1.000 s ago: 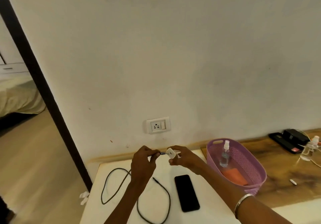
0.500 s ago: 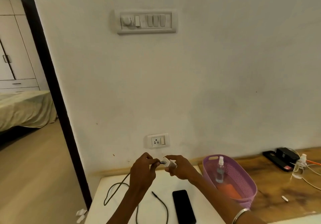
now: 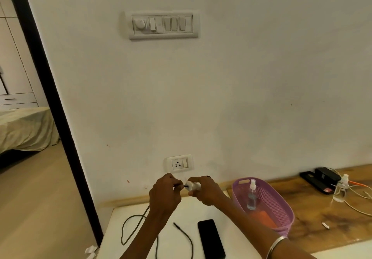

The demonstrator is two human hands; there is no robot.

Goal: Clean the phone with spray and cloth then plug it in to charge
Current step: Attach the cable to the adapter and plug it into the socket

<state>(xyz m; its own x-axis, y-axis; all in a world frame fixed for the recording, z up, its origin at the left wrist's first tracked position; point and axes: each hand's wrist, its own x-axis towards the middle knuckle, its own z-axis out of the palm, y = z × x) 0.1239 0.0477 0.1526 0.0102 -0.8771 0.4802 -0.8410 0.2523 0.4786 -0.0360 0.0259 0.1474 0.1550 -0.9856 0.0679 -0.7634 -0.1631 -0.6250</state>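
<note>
A black phone (image 3: 211, 238) lies screen-up on the white table (image 3: 181, 214). My right hand (image 3: 207, 191) grips a white charger adapter (image 3: 192, 186) above the table. My left hand (image 3: 164, 195) pinches the plug end of a dark cable (image 3: 130, 228) against the adapter's port. The cable loops over the table and its free end (image 3: 174, 224) lies left of the phone. A wall socket (image 3: 179, 163) sits just above my hands. The spray bottle (image 3: 251, 195) and an orange cloth (image 3: 261, 217) are inside the purple basket (image 3: 281, 204).
A switch panel (image 3: 163, 25) is high on the wall. On the wooden desk (image 3: 322, 218) to the right lie black devices (image 3: 320, 179), a small clear bottle (image 3: 340, 190) and pale cables. A dark door frame (image 3: 50, 97) and a bed are at the left.
The camera has tilted up, so the switch panel has come into view and the table sits lower. My hands stay together, with the cable plug now closer against the adapter.
</note>
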